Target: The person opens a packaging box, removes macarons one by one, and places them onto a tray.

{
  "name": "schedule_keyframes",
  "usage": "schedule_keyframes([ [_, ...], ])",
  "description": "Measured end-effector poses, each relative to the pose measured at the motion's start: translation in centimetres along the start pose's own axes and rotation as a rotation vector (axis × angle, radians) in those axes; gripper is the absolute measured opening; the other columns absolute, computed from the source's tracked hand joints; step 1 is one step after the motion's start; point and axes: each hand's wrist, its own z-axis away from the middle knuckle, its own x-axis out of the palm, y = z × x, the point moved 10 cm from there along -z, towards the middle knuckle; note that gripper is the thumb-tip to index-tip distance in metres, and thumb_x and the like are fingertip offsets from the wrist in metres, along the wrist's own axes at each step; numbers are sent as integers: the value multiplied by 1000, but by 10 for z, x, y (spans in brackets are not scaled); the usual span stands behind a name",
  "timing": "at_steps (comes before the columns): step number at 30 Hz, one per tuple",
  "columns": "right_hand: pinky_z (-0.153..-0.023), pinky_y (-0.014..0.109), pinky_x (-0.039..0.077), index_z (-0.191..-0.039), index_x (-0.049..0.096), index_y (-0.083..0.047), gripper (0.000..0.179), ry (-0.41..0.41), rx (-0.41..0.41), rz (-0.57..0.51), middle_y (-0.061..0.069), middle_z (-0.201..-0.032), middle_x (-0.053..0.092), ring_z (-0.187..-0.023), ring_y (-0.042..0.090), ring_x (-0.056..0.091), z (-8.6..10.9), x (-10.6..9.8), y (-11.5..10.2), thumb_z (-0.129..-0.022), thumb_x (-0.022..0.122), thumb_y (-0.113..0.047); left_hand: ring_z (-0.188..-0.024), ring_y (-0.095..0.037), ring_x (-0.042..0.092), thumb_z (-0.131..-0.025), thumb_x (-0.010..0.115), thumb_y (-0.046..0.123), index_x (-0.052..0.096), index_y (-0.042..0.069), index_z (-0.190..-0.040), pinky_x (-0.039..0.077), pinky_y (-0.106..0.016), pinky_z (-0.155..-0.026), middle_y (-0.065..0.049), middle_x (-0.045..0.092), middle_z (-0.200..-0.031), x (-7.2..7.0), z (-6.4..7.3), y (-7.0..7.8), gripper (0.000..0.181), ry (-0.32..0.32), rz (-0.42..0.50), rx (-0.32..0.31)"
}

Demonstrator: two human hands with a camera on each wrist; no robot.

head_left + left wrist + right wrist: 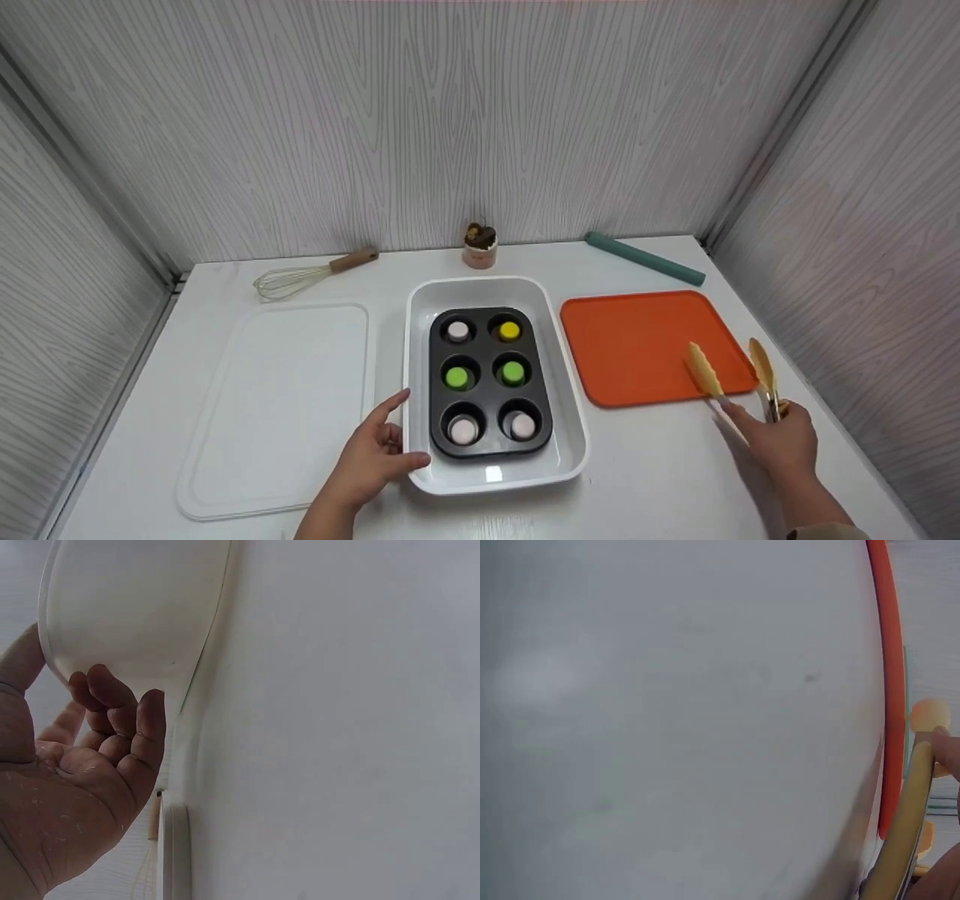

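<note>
At the left side of a deep white tray (571,442), my left hand (367,457) grips the rim, thumb over the edge and the other fingers outside. The left wrist view shows that hand (82,765) with fingers bent against the tray's outer wall (135,615). Inside the tray lies a dark muffin pan (487,401), with a small white, yellow or green round piece in each cup, such as the yellow piece (509,331). My right hand (784,439) holds yellow-tipped tongs (703,369), spread apart around the near right corner of an orange tray (637,349).
A flat white board (285,405) lies on the left. Along the back are a whisk (315,274), a small cup with a dark topping (480,246) and a green rod (645,259). Walls stand behind and on both sides of the white table (645,480).
</note>
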Motion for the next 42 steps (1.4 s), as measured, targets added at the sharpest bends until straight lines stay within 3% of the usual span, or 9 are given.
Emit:
schedule_keyframes([
  [4, -92, 45, 45, -146, 38, 14, 101, 80, -40, -96, 28, -141, 46, -121, 35, 45, 4, -11, -7, -90, 77, -61, -74, -20, 61, -75, 91, -5, 29, 0, -165, 52, -28, -67, -13, 67, -86, -1, 3, 0, 109, 11, -19, -9],
  [8, -80, 31, 43, -137, 46, 6, 83, 117, -113, -146, 23, -139, 48, -112, 28, 46, 11, -16, -30, -92, 77, -56, -74, -19, 61, -74, 92, -5, 32, 0, -164, 53, -27, -66, -15, 67, -87, -4, 5, 3, 108, 34, -57, -16],
  [14, -61, 24, 47, -131, 51, 1, 65, 106, -266, -177, 11, -108, 52, -80, 16, 51, 28, -12, -78, -95, 80, -43, -73, -19, 58, -79, 91, 1, 37, 2, -163, 51, -27, -65, -11, 67, -84, -5, 4, 9, 100, 46, -124, -18],
  [19, -64, 23, 48, -139, 50, 3, 62, 45, -385, -183, 9, -105, 53, -83, 13, 51, 44, -1, -114, -98, 78, -35, -71, -19, 58, -83, 89, 4, 40, 4, -162, 50, -27, -63, -8, 67, -82, -4, 1, 9, 93, 50, -134, -18],
  [30, -57, 27, 43, -121, 62, -3, 44, -25, -644, -99, 9, -80, 51, -67, 17, 49, 77, 27, -186, -96, 82, -34, -69, -17, 56, -83, 89, 4, 40, 2, -162, 48, -26, -61, -7, 65, -79, -4, 0, 12, 93, 26, -132, -1],
  [36, -56, 29, 44, -122, 66, -1, 47, -56, -767, -50, 8, -85, 61, -72, 22, 55, 96, 44, -217, -90, 88, -27, -67, -15, 50, -81, 91, 6, 42, 3, -160, 45, -25, -60, -4, 58, -76, -5, -2, 16, 93, 11, -175, 18],
  [42, -68, 37, 49, -121, 68, -4, 46, -126, -851, 16, 7, -95, 68, -83, 26, 59, 116, 62, -239, -87, 91, -28, -66, -14, 50, -82, 90, 5, 41, 5, -162, 45, -25, -60, -4, 58, -75, -4, 0, 12, 94, 16, -155, -5],
])
